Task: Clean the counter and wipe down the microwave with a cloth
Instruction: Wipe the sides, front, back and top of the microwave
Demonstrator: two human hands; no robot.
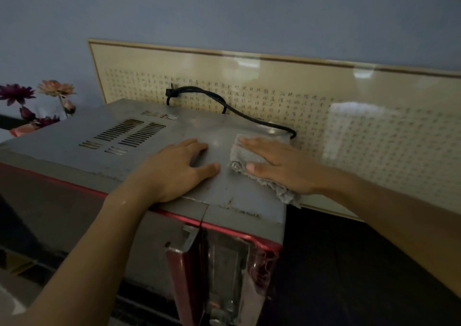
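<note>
One microwave (74, 141) stood in dim light, its front cut off below. Two hands lay on its top: the left hand (179, 168) flat on bare metal with fingers loosely spread, and the right hand (279, 166) flat with fingers together, pressing one grey cloth (243, 151) near the right edge — partly hidden under the palm.

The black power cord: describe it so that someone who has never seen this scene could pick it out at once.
Start at the grey microwave top, in front of the framed panel of writing. Along its back edge a thin black cord loops and trails right, ending behind the grey cloth. It is the only black, curving thing there.
</note>
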